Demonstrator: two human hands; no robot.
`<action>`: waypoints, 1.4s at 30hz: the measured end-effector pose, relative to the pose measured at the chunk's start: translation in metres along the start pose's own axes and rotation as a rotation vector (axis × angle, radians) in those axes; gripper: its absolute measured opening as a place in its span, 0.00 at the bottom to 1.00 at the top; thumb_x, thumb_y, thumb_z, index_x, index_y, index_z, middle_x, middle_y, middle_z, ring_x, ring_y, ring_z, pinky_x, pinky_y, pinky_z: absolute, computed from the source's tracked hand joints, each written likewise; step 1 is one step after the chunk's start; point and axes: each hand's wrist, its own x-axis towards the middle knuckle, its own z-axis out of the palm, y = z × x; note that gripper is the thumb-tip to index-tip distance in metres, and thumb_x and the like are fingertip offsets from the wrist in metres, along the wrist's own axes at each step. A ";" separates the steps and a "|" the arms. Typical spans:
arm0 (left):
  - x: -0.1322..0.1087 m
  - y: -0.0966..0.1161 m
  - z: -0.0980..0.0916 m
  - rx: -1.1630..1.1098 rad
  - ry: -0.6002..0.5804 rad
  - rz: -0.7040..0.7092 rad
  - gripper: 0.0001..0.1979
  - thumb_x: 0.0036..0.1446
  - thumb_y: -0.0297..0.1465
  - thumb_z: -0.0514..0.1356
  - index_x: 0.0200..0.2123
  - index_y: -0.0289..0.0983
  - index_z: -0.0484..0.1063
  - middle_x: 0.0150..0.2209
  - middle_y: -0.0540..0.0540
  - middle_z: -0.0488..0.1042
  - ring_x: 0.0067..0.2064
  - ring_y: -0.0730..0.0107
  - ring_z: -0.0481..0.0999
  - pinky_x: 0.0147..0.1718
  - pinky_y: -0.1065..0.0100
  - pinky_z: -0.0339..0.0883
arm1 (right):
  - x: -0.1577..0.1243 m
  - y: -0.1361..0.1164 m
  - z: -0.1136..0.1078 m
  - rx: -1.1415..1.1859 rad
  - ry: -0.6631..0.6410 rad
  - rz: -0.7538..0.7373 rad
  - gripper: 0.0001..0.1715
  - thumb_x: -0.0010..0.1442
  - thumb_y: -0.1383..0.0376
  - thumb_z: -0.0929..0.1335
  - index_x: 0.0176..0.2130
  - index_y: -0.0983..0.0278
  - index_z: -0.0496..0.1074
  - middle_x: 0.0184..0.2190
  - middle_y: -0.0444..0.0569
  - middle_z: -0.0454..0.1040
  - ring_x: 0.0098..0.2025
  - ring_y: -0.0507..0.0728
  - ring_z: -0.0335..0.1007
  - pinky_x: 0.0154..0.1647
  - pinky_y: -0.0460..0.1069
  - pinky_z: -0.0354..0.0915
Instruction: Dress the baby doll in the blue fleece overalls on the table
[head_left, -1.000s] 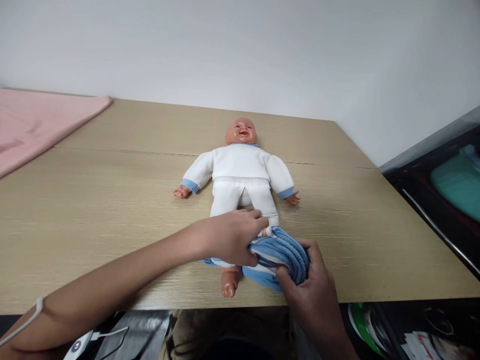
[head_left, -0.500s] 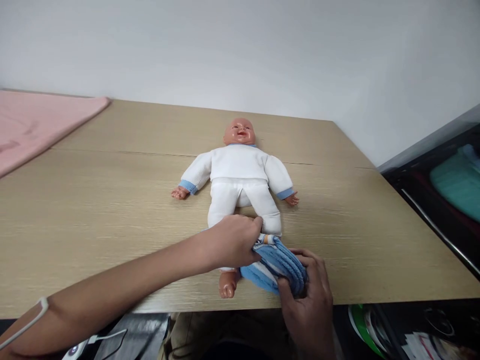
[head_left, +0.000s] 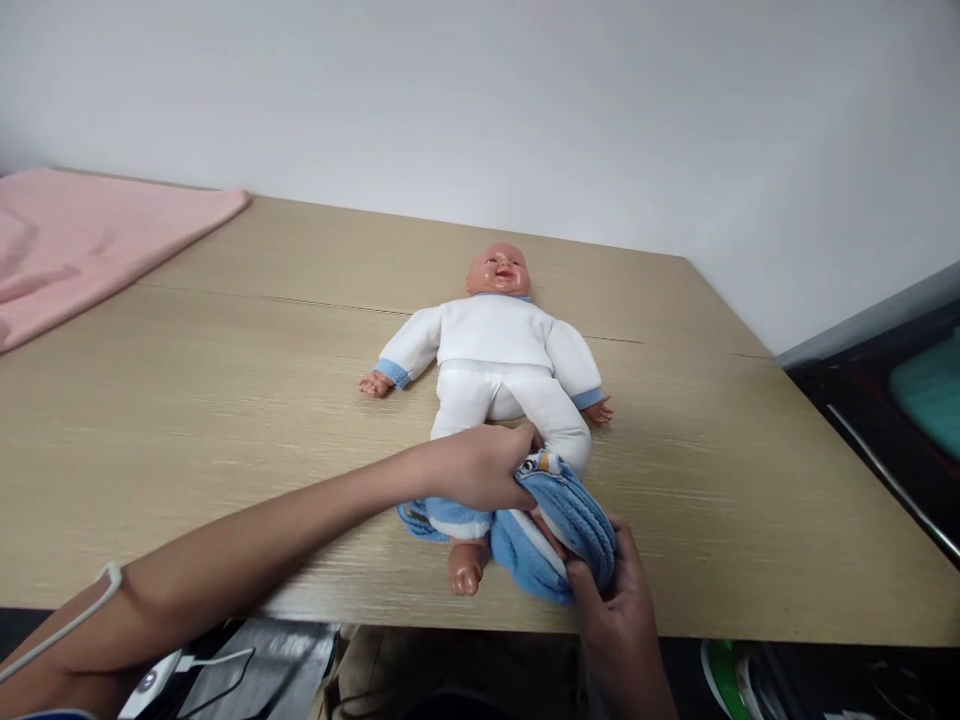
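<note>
A baby doll (head_left: pixel 495 335) in a white suit with blue cuffs lies face up on the wooden table, its feet toward me. Blue and white fleecy cloth (head_left: pixel 574 515) is bunched around its lower leg on the right. My left hand (head_left: pixel 491 465) reaches across the doll's legs and pinches the cloth's upper edge. Lower right, my right hand (head_left: pixel 619 600) grips the outer side of the bunch, thumb in front. More of the blue cloth surrounds the other ankle, where a bare foot (head_left: pixel 466 567) sticks out. The foot on the right is mostly hidden by cloth.
A pink cloth (head_left: pixel 97 240) lies at the table's far left. The table (head_left: pixel 750 500) meets a wall behind. A dark case with something green (head_left: pixel 930 400) stands at the right. A white device with a cable (head_left: pixel 154 685) is below the front edge.
The view has shifted, so the doll appears farther right. The doll's right-side leg bends outward more, and part of it shows inside the blue cloth. Both hands keep their hold.
</note>
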 end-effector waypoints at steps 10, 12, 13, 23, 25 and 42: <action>-0.002 0.001 -0.006 -0.088 -0.037 -0.016 0.22 0.61 0.35 0.68 0.56 0.38 0.70 0.54 0.40 0.84 0.54 0.50 0.85 0.49 0.59 0.75 | 0.001 0.016 -0.017 0.039 -0.127 0.009 0.26 0.71 0.51 0.73 0.62 0.56 0.69 0.54 0.53 0.85 0.56 0.65 0.84 0.58 0.56 0.78; -0.002 0.001 -0.007 -0.097 -0.042 -0.017 0.23 0.61 0.34 0.68 0.57 0.38 0.70 0.56 0.40 0.84 0.55 0.50 0.84 0.50 0.59 0.75 | 0.001 0.017 -0.018 0.035 -0.159 -0.005 0.26 0.70 0.49 0.74 0.61 0.55 0.69 0.52 0.52 0.84 0.53 0.63 0.84 0.57 0.54 0.78; -0.003 0.001 -0.007 -0.112 -0.049 -0.008 0.24 0.61 0.34 0.68 0.58 0.38 0.69 0.57 0.40 0.83 0.55 0.50 0.84 0.50 0.60 0.75 | 0.002 0.017 -0.018 0.036 -0.165 -0.019 0.26 0.70 0.49 0.75 0.59 0.55 0.69 0.50 0.51 0.83 0.51 0.62 0.83 0.56 0.54 0.78; -0.008 0.000 -0.013 0.061 -0.103 0.194 0.15 0.66 0.30 0.68 0.54 0.37 0.72 0.49 0.41 0.85 0.50 0.52 0.86 0.47 0.60 0.74 | 0.035 0.024 -0.020 -0.006 -0.049 -0.298 0.31 0.67 0.46 0.77 0.61 0.54 0.72 0.59 0.55 0.77 0.57 0.68 0.80 0.60 0.62 0.78; -0.011 0.003 -0.014 0.193 -0.061 0.216 0.07 0.68 0.28 0.67 0.48 0.38 0.75 0.49 0.41 0.86 0.52 0.51 0.85 0.48 0.60 0.73 | 0.041 0.017 -0.022 -0.043 -0.081 -0.277 0.23 0.69 0.49 0.76 0.56 0.57 0.76 0.50 0.53 0.81 0.51 0.66 0.82 0.55 0.59 0.79; -0.017 0.010 -0.018 0.377 0.034 0.239 0.17 0.54 0.43 0.74 0.38 0.41 0.73 0.42 0.44 0.82 0.45 0.51 0.81 0.42 0.58 0.71 | 0.068 -0.001 -0.042 -0.109 -0.426 -0.171 0.22 0.69 0.48 0.77 0.49 0.61 0.75 0.38 0.46 0.81 0.39 0.59 0.78 0.42 0.50 0.74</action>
